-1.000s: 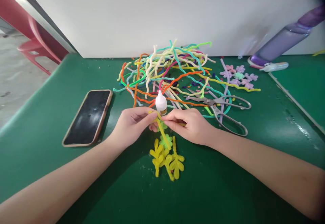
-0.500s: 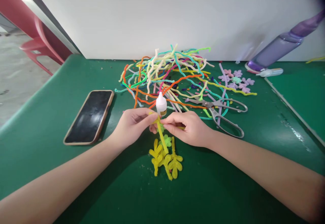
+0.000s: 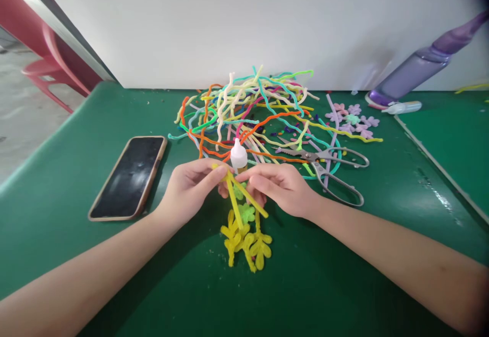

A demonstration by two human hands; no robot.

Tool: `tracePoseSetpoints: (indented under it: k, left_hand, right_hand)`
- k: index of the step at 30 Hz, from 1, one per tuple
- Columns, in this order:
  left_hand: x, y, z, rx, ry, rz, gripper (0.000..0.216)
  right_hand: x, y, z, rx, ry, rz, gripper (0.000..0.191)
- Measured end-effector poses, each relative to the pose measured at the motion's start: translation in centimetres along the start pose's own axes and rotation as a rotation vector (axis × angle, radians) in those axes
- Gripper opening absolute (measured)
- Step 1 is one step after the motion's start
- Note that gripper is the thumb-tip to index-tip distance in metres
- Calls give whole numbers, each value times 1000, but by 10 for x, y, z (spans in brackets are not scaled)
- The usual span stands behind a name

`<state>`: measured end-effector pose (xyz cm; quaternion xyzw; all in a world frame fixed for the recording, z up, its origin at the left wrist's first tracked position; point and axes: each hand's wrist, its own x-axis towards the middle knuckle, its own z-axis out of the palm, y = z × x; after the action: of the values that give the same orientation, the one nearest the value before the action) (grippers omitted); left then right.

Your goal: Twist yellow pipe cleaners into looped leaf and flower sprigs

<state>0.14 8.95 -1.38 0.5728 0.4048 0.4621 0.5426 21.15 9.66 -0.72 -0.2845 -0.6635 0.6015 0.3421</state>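
We note the left hand [image 3: 193, 186] with thumb and forefinger pinched closed on the bent top of a yellow fuzzy strip [image 3: 234, 202]; the right hand [image 3: 282, 189] is half curled, its forefinger reaching to the strip just beside that pinch, though we cannot tell whether it grips; the strip is between the hands, above the near middle of the green table [image 3: 168, 286]; as for progress, we count the yellow leaf-like sprigs [image 3: 260, 251] lying just nearer as shaped, with light-green flower shapes [image 3: 247, 213] beside them; the piece in hand looks barely begun to us, its tails unlooped; we see it as slim, plush and bright, folded at the top, two straight tails spreading toward the near side; a white dropper bottle [image 3: 239, 157] stands just beyond the fingers, scissors [image 3: 319, 159] lying open to the right.
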Motion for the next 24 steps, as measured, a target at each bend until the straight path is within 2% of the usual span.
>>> tracePoseSetpoints:
  k: [3,5,9,12,14,19,24]
  left_hand:
    - [-4,2,3,39,-14,97,12]
    - [-6,5,6,91,-19,173,13]
    - [-12,11,8,266,-20,382,17]
    - [-15,15,7,440,-45,598,21]
    - [-16,16,6,531,-63,673,26]
    - [-18,16,7,532,-92,580,29]
    - [-17,14,8,379,-74,454,25]
  right_hand:
    - [1,0,1,40,47,41,24]
    - [1,-1,1,39,24,60,23]
    - [2,-7,2,80,-107,101,31]
    - [5,-12,3,208,-222,119,36]
    - [6,-14,4,297,-285,153,35]
    - [6,-9,2,387,-361,244,23]
    - [5,0,0,332,-253,226,28]
